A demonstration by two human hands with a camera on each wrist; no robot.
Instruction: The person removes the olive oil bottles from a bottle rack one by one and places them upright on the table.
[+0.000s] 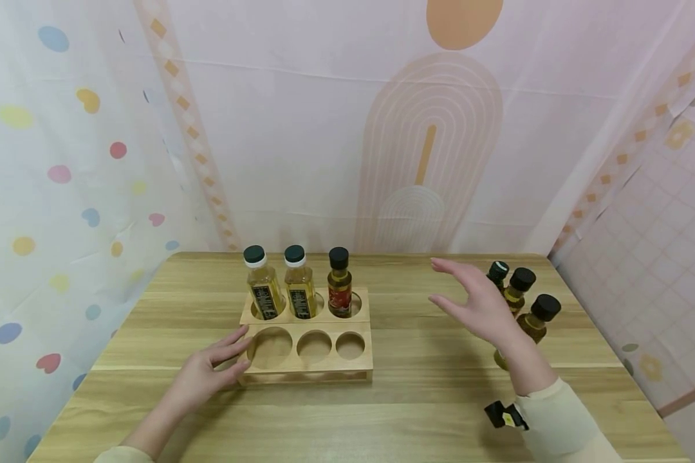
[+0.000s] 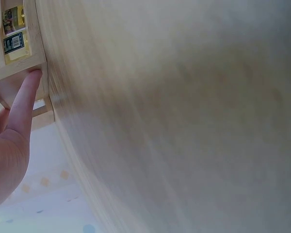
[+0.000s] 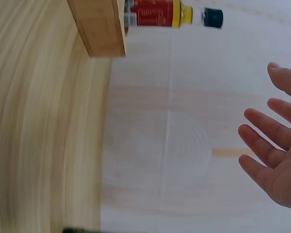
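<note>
A two-step wooden bottle rack point(image 1: 314, 368) stands left of the table's middle. Its upper back row bears two bottles of pale yellow oil, a left one point(image 1: 264, 292) and a middle one point(image 1: 299, 289), both dark green capped. Beside them is a black-capped bottle with a red label point(image 1: 340, 296). Three round holes in the lower front row hold nothing. My left hand point(image 1: 205, 373) touches the rack's left end, its extended fingers against the end panel point(image 2: 26, 82). To the right, my right hand point(image 1: 481, 302) hovers over the table, thumb and fingers spread apart, holding nothing.
Three dark-capped bottles stand at the table's right, partly hidden by my right hand and forearm: a small back one point(image 1: 498, 270), a middle one point(image 1: 517, 292) and a front one point(image 1: 538, 315). A patterned curtain point(image 1: 301, 141) hangs behind the wooden table point(image 1: 405, 411).
</note>
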